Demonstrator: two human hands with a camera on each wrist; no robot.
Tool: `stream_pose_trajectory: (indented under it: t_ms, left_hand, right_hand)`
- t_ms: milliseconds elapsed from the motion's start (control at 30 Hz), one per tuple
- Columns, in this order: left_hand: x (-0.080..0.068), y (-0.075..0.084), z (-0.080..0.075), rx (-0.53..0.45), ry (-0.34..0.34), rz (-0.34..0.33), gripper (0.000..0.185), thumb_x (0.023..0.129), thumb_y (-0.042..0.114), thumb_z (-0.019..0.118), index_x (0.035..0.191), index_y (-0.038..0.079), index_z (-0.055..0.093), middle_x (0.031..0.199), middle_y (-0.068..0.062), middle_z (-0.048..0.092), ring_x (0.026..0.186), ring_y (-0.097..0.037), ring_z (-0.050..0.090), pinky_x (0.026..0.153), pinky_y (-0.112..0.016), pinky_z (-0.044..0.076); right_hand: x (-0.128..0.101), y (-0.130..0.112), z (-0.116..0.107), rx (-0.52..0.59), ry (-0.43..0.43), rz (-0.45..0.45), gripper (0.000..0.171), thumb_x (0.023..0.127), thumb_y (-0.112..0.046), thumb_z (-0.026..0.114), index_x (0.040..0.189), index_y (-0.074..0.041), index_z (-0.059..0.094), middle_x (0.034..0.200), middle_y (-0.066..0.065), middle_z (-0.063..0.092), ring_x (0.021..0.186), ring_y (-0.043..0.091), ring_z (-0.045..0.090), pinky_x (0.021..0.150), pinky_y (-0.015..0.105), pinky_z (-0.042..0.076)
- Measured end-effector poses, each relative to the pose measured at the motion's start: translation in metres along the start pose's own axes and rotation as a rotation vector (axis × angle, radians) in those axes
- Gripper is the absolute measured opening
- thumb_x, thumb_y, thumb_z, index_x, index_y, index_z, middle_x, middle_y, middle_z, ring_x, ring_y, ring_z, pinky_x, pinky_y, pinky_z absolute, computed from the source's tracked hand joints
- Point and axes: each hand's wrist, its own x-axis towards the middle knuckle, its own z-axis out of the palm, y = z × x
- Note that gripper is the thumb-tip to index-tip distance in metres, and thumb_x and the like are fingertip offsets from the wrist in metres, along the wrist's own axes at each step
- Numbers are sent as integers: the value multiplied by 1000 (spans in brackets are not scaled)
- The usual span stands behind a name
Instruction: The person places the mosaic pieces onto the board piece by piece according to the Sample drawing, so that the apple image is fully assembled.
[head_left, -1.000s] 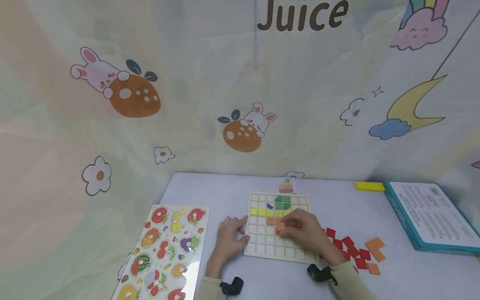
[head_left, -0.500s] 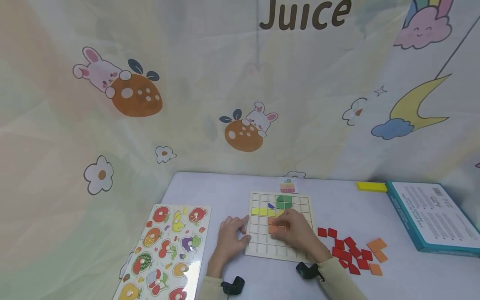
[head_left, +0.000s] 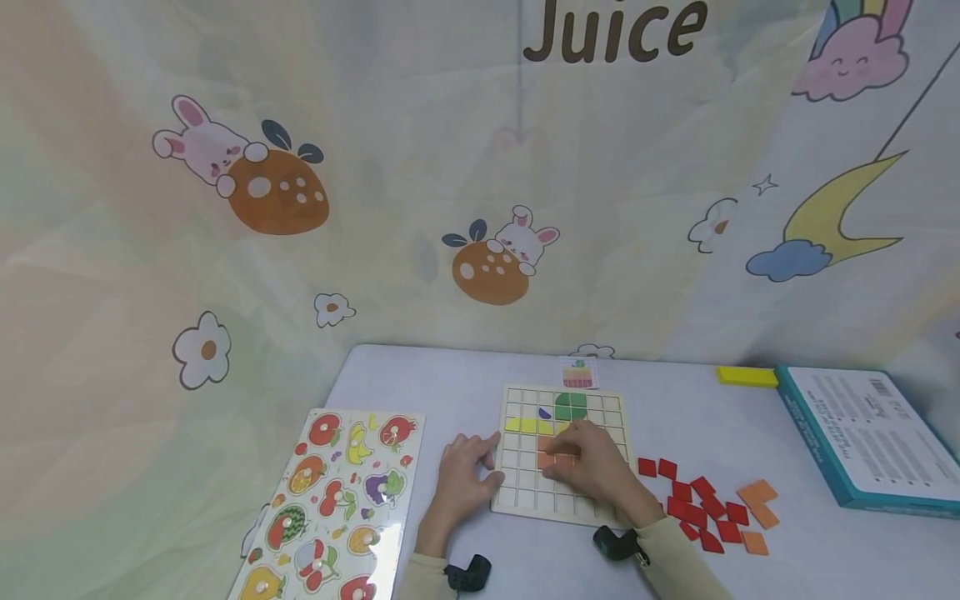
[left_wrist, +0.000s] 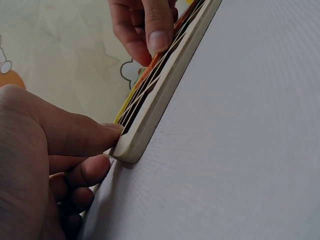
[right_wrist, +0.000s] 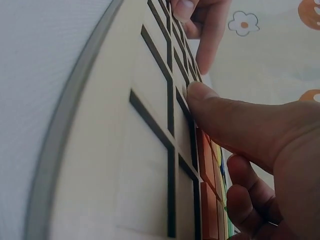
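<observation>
Sitting farther left than before, right hand (head_left: 592, 462) touches orange tiles (head_left: 542, 459) (grip unclear); left hand (head_left: 461, 477), loosely spread, touches board (head_left: 517, 498).

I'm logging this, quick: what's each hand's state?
Left hand: open, touching the edge of the pale wooden grid board.
Right hand: at the flat orange tiles; pinching or open, cannot be told.

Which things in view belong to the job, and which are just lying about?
Part of the job, it seems:
grid board;
green piece, blue piece, yellow tiles and orange tiles on it;
loose red tiles;
loose orange tiles;
probably the picture card.

Likely just lying about:
fruit-picture board;
teal-edged book or box;
yellow block beside it.
</observation>
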Motion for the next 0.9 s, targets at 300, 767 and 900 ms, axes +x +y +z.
stream_pose_trajectory:
  t_ms: [300,767,900]
  left_hand:
    - [-1,1,-1,-8,14,11,60,79,17,80,138,11,71,74,16,50,82,-3,39,78,-28,32]
    - [0,3,-1,-6,-1,6,61,79,17,79,139,11,71,74,16,51,83,-3,39,79,-28,32]
    - [0,2,-1,-10,1,6,61,79,16,79,139,11,71,74,16,51,83,-4,39,79,-29,32]
  right_hand:
    - [0,-1,-1,-4,-8,-7,25,76,-24,96,98,-27,84,92,-12,63,91,11,54,84,34,50]
    - [-20,53,-64,-75,27,-66,29,87,-32,88,111,-17,81,101,-6,70,94,15,59,80,31,51]
    - [-35,85,-99,-139,42,31,40,84,-34,90,116,-13,79,108,3,71,100,20,62,78,32,56]
